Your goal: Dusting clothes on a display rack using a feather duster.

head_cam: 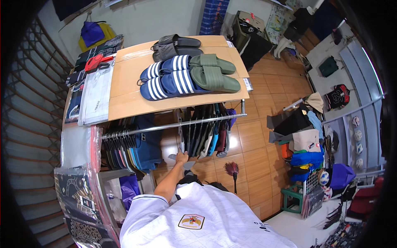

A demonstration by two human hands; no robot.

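My left hand (181, 157) reaches forward below the metal rail (149, 126) and grips a light grey garment (182, 144) that hangs there. The garment is seen edge-on, and grey cloth shows on both sides of my hand. Right beside it hang several dark, cream, blue and maroon garments (201, 133) on hangers. Further left on the same rail is a tight row of garments (121, 152) on black hangers, beside large blue garments (147, 145). My right hand is out of view.
A cardboard-topped stand (127, 99) above the rail bears blue striped slides (167, 79), green slides (215, 74) and black slides (176, 48). A red tape dispenser (94, 62) lies at its left. A duster (232, 173) and a green stool (292, 198) stand to the right.
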